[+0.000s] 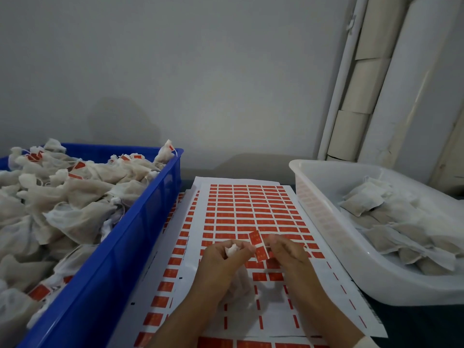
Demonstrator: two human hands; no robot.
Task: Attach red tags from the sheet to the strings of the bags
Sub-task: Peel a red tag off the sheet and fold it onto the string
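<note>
Head view, lower centre of the frame: left hand [221, 259] curled round the gathered white neck of a bag [232, 249], with the bag's body [239, 282] hanging below the palm. Right hand [286, 249] just beside it, thumb and fingertips pinched on a red tag [258, 244], held tilted between the two hands, above the sheet. String [266, 246] seen only as a faint thin line at the tag's edge, too fine to tell whether stuck. Sheet of red tags [251, 212] spread flat in the centre, full rows in its upper half, mostly peeled white backing with thin red strips in its lower right part. More sheets [173, 247] stacked under it, showing at the left and bottom edges. Blue crate [130, 247] along the left of the frame, heaped with pale mesh bags [75, 197], several carrying red tags. White basket [326, 222] at the right of the frame, with flatter bags [391, 222] piled inside, no tags visible on them. Grey wall [200, 71] across the upper half, and pale rolls [364, 84] stood upright in the upper right corner.
</note>
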